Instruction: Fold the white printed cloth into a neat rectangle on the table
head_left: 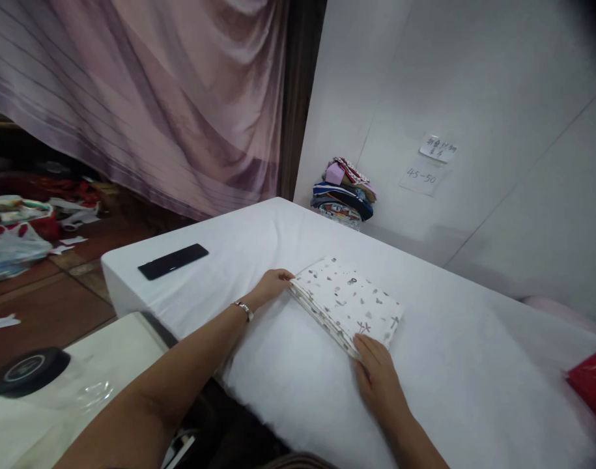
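Note:
A folded white cloth [346, 299] with small grey and brown printed shapes lies flat on the white-covered table [288, 371]. Its layered folded edge faces me. My left hand [273, 285], with a bracelet at the wrist, pinches the cloth's left corner between thumb and fingers. At the near right corner my right hand [376, 371] grips the cloth, fingers on top and thumb at the folded edge.
A black phone-like slab [173, 261] lies on the table's left part. Stacked folded clothes [344, 192] stand by the wall beyond the far edge. A red item [593, 381] is at the right. A black round lid [31, 371] sits at lower left; a curtain [195, 98] hangs behind.

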Tool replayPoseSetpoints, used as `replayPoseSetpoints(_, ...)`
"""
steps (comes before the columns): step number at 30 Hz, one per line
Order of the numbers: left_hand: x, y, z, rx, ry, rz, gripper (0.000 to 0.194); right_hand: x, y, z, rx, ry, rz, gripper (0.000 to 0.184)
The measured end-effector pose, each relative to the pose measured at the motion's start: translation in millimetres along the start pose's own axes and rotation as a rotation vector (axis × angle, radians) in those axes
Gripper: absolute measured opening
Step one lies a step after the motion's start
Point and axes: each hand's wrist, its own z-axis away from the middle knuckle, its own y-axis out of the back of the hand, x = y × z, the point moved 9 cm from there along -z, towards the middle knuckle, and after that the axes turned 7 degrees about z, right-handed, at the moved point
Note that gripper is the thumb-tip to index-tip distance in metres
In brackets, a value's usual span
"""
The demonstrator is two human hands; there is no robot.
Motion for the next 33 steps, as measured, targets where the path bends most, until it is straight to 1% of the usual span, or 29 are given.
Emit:
replayPoseSetpoints(3,-7,0.4,-1,0.03,0.043,0.014,0.018,-1,-1,1,0.002,0.005,0.002,0.042)
replayPoseSetpoints(8,-14,1.0,-1,0.06,0.027,0.006,0.014,-4,1,1,0.014,0.026,0.011,0.043)
replayPoseSetpoints(11,-15,0.1,-1,0.037,0.001,-0.008,0.017,-4,2,0,0.015,0.016,0.01,0.042)
replayPoseSetpoints(15,-5,0.7,4,0.023,-0.074,-0.095,0.029,-5,5,-1,0.022,0.01,-0.008,0.041)
replayPoseSetpoints(17,2,0.2,7,0.021,-0.122,-0.139,0.032,-5,6,-2,0.03,0.004,-0.022,0.039)
replayPoseSetpoints(20,10,-3.5,7,0.0,-0.184,-0.164,0.029,-2,6,-2,0.035,-0.035,-0.049,0.036)
replayPoseSetpoints(26,13,-5.6,7,-0.008,-0.227,-0.158,0.024,4,8,0,0.065,-0.136,-0.1,0.031)
replayPoseSetpoints(30,23,-10.4,16,-0.061,-0.283,-0.332,0.025,2,10,-2,0.057,-0.124,-0.096,0.029)
replayPoseSetpoints(33,29,-14.3,20,-0.068,-0.313,-0.481,0.027,1,11,-4,0.055,-0.102,-0.09,0.029)
